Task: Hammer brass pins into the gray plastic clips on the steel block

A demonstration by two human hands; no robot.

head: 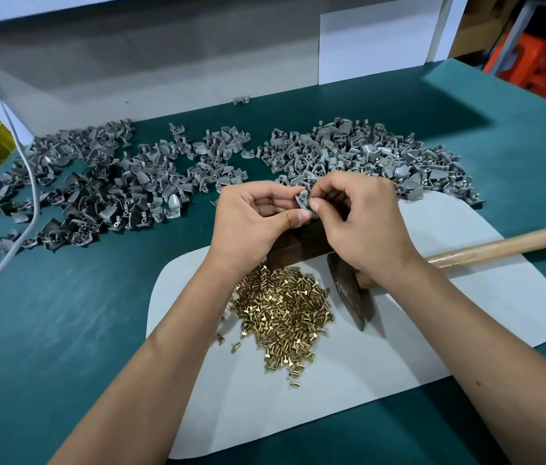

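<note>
gray clips (104,182), brass pins (281,313), teal table (47,313)

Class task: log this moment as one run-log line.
left hand: holds gray clip | right hand: pinches same clip | hammer: idle on mat | brass pins: piled

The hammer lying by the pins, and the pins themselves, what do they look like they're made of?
The hammer: its head looks like dark, dull steel, worn and possibly rusty; its handle looks like pale, smooth wood with a light tan tone. The brass pins look like polished brass, judging by their bright yellow-gold shine.
</note>
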